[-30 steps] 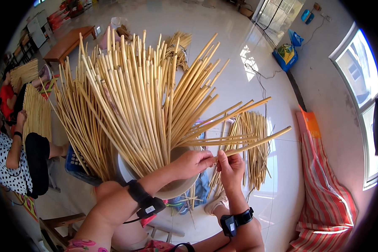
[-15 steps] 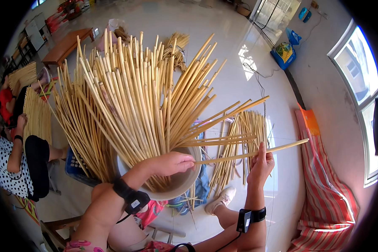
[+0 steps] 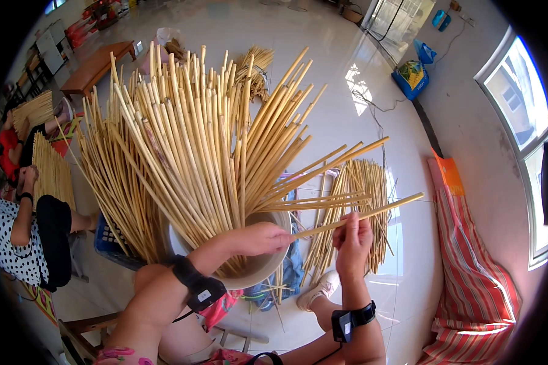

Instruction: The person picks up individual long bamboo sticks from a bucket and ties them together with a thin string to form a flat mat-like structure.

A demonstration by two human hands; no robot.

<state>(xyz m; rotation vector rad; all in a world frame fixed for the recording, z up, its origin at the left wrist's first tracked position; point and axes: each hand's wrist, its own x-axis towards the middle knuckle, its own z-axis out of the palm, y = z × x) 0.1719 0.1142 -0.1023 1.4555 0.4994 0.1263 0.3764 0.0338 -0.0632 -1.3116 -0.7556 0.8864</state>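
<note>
A single straw-coloured reed stalk [image 3: 391, 207] slants up to the right between my two hands. My left hand [image 3: 265, 238] pinches its near-left end over the rim of a pale round tub [image 3: 268, 267]. Farther along the stalk, my right hand [image 3: 353, 240] grips it between thumb and fingers. A large bundle of reed stalks [image 3: 189, 146] stands fanned out in the tub, and several of them lean right, just above my hands.
More stalks [image 3: 109, 182] stand in a dark blue crate [image 3: 112, 246] at left. Another pile of stalks [image 3: 359, 182] lies on the floor at right. A co-worker in a spotted top [image 3: 18, 237] sits at far left with a reed mat [image 3: 52, 170]. Red striped cloth [image 3: 475, 274] hangs by the wall.
My right hand has moved left, closer to my left hand, and the stalk has shifted left and tilts up more steeply. My left hand has moved slightly right.
</note>
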